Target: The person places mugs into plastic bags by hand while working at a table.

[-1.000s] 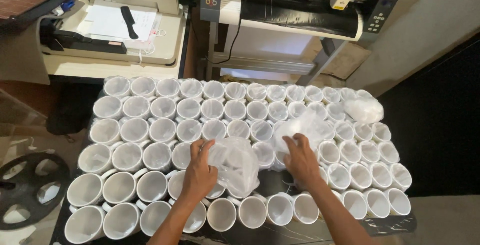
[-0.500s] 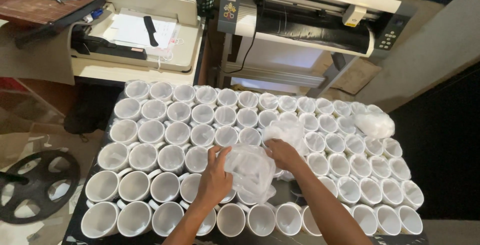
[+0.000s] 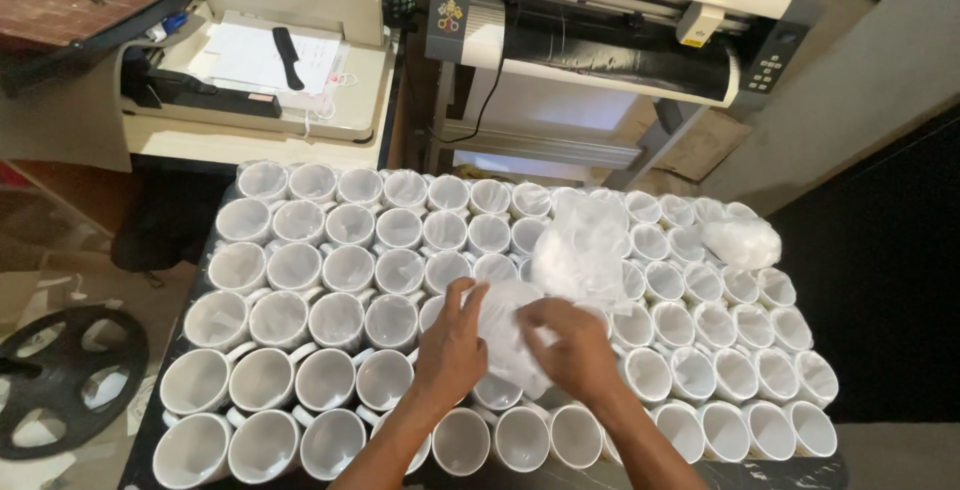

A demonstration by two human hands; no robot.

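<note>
Rows of white ceramic mugs (image 3: 325, 320) fill the table, over which the left hand (image 3: 452, 350) and right hand (image 3: 572, 348) have drawn together, both pinching a crumpled clear plastic bag (image 3: 510, 335) between them, more film (image 3: 585, 245) bunched just beyond.

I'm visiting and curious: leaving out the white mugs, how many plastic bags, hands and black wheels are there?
Clear plastic bags: 3 (held bag, loose bag, far-right bag)
Hands: 2 (left hand, right hand, both on the held bag)
Black spoked wheel: 1
Total: 6
</note>
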